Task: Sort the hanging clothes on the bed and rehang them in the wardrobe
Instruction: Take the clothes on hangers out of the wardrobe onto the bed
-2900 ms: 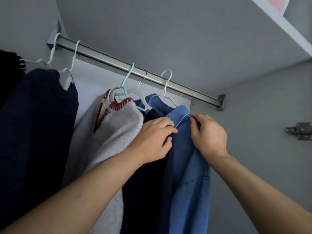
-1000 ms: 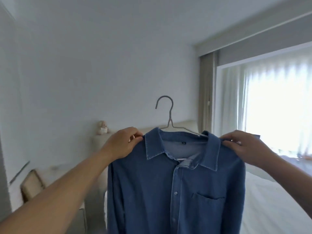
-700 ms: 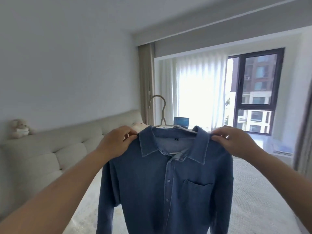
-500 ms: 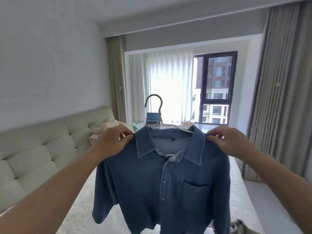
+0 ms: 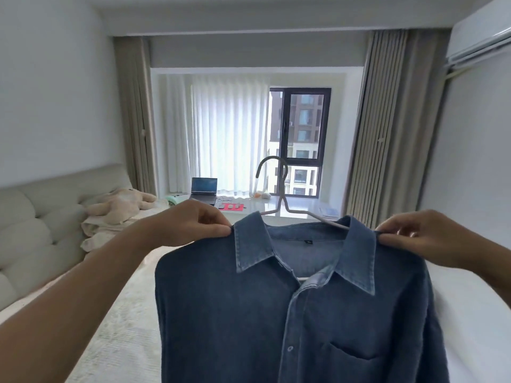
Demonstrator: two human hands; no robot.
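Note:
A blue denim shirt [image 5: 290, 322] hangs on a pale wire hanger [image 5: 279, 189], held up in front of me over the bed [image 5: 116, 327]. My left hand [image 5: 190, 225] pinches the shirt's left shoulder beside the collar. My right hand [image 5: 425, 236] pinches the right shoulder at the other collar edge. The shirt faces me with its chest pocket at the lower right. The hanger's hook stands free above the collar. The wardrobe is out of view.
A padded headboard [image 5: 30, 230] runs along the left, with a plush toy [image 5: 121, 203] and crumpled cloth by it. A laptop [image 5: 203, 189] sits on the window ledge ahead. Curtains [image 5: 367, 150] flank the window; an air conditioner [image 5: 478, 31] is at the upper right.
The shirt was lifted off the wardrobe rail and carried round as I turned from the wardrobe to face the bed and window. Both hands keep their hold on its shoulders.

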